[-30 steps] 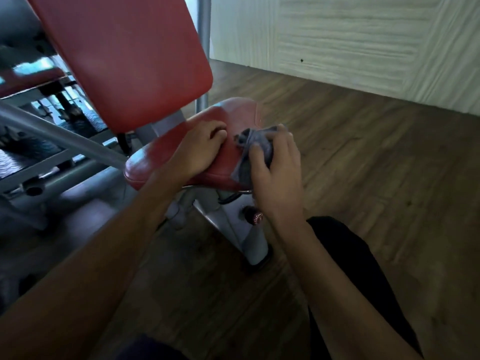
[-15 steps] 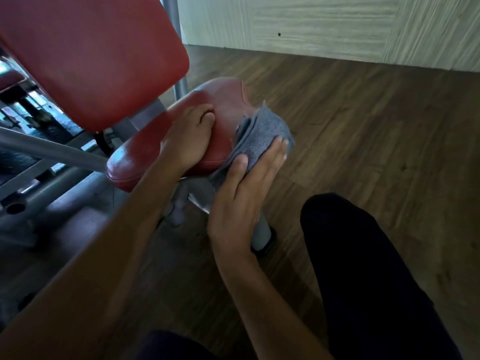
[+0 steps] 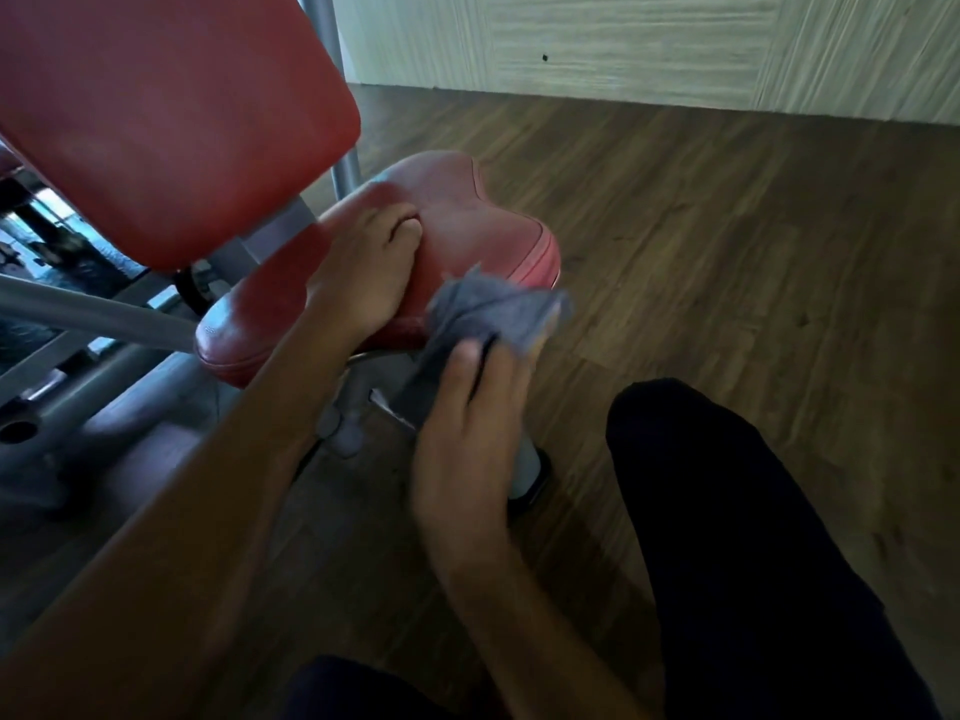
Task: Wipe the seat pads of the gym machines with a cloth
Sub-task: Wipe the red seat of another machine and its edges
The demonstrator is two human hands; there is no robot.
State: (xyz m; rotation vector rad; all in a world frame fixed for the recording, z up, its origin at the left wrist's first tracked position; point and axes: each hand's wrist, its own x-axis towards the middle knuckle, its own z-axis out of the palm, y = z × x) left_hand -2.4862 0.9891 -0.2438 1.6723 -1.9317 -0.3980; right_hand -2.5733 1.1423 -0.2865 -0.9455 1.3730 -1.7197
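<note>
A red seat pad [image 3: 467, 226] sits low under a big red back pad [image 3: 156, 122] on a grey machine frame. My left hand [image 3: 363, 267] rests on top of the seat pad with its fingers bent over the surface. My right hand [image 3: 467, 433] is at the seat's front edge, blurred by motion. It holds a bunched grey cloth [image 3: 493, 309] between thumb and fingers. The cloth sticks up over the seat's front right corner, and part of it hangs down beside my thumb.
Grey frame tubes [image 3: 93, 314] and the seat post [image 3: 524, 459] stand under and left of the seat. My knee in dark trousers [image 3: 727, 511] is at the lower right. Wooden floor [image 3: 727, 226] stretches to a pale wall [image 3: 623, 44] behind.
My right hand has slid down from the seat's front face to its lower edge. The cloth went from spread flat under the fingers to bunched. My left hand stayed on the seat.
</note>
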